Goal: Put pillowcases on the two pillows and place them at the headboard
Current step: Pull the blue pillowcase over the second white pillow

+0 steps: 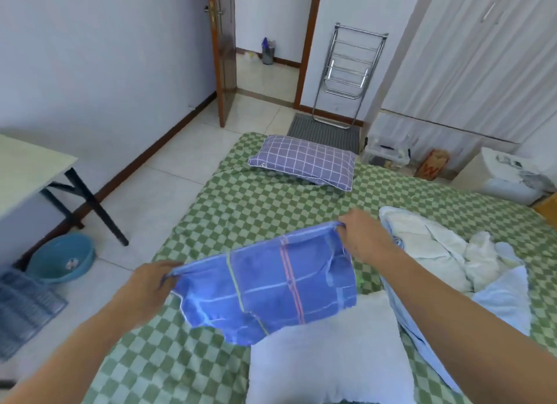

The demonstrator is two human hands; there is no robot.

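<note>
- Status: my left hand [152,278] + right hand [363,233] each pinch one top corner of the blue pillowcase [265,283], fingers curled on the hem, cloth stretched between them, hanging above the bed [211,210].
- Bare white pillow [328,352] lies on bed just under the case, nearest me – not cased yet.
- 2nd pillow [304,161] already in purple grid case, at far end of bed. Headboard not in view, so can't confirm placement.
- Left: case the white one, place both, approx half done.
- Bed: green check sheet, crumpled white/lt-blue bedding [452,259] on its right.
- Room: tiled floor, teal basin [60,257] + table [27,174] left of bed, open door [224,50] beyond it.
</note>
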